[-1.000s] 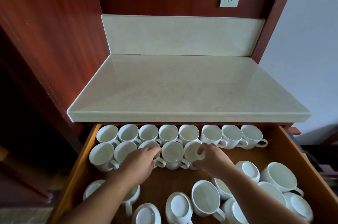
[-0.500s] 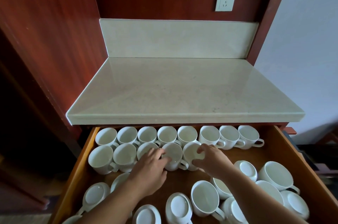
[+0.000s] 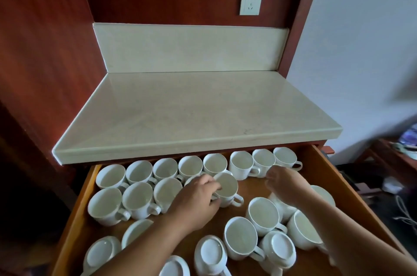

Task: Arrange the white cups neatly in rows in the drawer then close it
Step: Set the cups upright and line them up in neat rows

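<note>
- Beneath the pale counter (image 3: 203, 106), the wooden drawer (image 3: 76, 215) stands pulled out.
- Inside, the left hand (image 3: 196, 202) grips the second row's end cup (image 3: 226, 185); the right hand (image 3: 285, 183) hovers slack, empty.
- Better to nudge it snug against its neighbour, handle rightward.

Single head view, close, looking forward and down into open drawer (image 3: 329, 176).

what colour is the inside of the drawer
Warm orange-brown wood; the drawer shows it best on its right wall in the head view.
</note>
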The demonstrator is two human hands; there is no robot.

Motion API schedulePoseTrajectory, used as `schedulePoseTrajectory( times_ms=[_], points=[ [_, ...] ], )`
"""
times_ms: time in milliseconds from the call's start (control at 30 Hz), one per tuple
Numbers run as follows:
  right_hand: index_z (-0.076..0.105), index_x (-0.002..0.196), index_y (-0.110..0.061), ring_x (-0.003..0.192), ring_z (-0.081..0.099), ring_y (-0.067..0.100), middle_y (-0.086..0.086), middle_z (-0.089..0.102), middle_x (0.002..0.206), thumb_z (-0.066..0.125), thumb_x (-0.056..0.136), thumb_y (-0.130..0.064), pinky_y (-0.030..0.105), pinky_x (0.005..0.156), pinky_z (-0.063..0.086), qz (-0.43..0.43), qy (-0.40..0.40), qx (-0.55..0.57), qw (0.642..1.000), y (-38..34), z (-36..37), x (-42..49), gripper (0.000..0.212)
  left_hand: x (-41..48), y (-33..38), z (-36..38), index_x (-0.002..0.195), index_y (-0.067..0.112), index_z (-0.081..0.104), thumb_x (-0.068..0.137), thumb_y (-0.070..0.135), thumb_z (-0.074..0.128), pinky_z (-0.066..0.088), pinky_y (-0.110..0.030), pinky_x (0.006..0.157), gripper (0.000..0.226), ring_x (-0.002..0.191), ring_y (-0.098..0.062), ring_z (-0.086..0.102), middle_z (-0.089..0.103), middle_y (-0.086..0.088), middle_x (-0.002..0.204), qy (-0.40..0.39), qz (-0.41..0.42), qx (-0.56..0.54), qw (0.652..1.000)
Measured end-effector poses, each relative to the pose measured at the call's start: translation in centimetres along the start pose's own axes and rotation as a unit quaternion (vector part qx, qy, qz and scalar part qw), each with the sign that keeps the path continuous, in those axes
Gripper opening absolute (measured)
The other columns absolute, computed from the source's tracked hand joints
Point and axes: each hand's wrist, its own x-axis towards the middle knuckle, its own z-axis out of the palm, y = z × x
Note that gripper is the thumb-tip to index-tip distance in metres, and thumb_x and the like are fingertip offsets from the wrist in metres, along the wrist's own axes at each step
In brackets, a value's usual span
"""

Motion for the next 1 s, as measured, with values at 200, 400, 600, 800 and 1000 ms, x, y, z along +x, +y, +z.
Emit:
schedulePoseTrajectory(
  times_ms=[200, 400, 600, 800, 1000],
  points=[
    [0.067, 0.109, -0.018, 0.097, 0.064, 0.020, 0.000, 0.071, 0.107, 0.057, 0.087, -0.022, 0.036, 0.084, 0.055, 0.005, -0.008, -0.021, 1.000, 4.5, -1.5, -0.8, 0.024, 1.9, 6.0, 2.1, 0.134, 0.035, 0.053, 0.088, 0.049, 0.063, 0.048, -0.029, 0.094, 0.049, 0.116, -0.011, 0.057, 0.049, 0.014, 0.124, -0.139, 0.034, -0.024, 0.989],
    [0.055, 0.135, -0.032, 0.123, 0.056, 0.020, -0.004, 0.058, 0.131, 0.067, 0.080, -0.049, 0.032, 0.088, 0.046, -0.098, -0.153, -0.082, 0.980, 7.7, -1.7, 0.9, 0.059, 4.0, 10.6, 5.3, 0.146, 0.034, 0.035, 0.083, 0.053, 0.064, 0.046, -0.047, 0.105, 0.072, 0.131, -0.024, 0.048, 0.034, 0.006, 0.145, -0.210, -0.004, 0.076, 0.975],
    [0.042, 0.146, -0.029, 0.129, 0.053, 0.030, 0.005, 0.049, 0.139, 0.077, 0.076, -0.045, 0.040, 0.099, 0.048, -0.191, -0.171, -0.115, 0.960, 9.3, -0.4, 2.2, 0.079, 5.1, 13.0, 6.9, 0.153, 0.038, 0.029, 0.083, 0.040, 0.063, 0.043, -0.045, 0.109, 0.078, 0.135, -0.025, 0.045, 0.034, 0.004, 0.150, -0.242, -0.063, 0.122, 0.960],
    [0.046, 0.138, -0.024, 0.122, 0.056, 0.033, 0.007, 0.054, 0.129, 0.077, 0.074, -0.039, 0.036, 0.092, 0.047, -0.198, -0.169, -0.104, 0.960, 9.4, 0.3, 2.5, 0.073, 5.0, 14.8, 6.8, 0.152, 0.035, 0.036, 0.084, 0.032, 0.067, 0.040, -0.033, 0.108, 0.075, 0.134, -0.019, 0.044, 0.038, 0.007, 0.147, -0.209, -0.107, 0.087, 0.968],
    [0.052, 0.135, -0.029, 0.117, 0.057, 0.027, 0.002, 0.058, 0.124, 0.078, 0.065, -0.042, 0.035, 0.089, 0.049, -0.179, -0.151, -0.067, 0.970, 9.5, -0.9, 2.6, 0.075, 5.1, 14.3, 6.8, 0.155, 0.039, 0.030, 0.085, 0.047, 0.066, 0.039, -0.035, 0.112, 0.079, 0.140, -0.018, 0.040, 0.035, 0.008, 0.150, -0.210, -0.121, 0.064, 0.968]
  ],
)
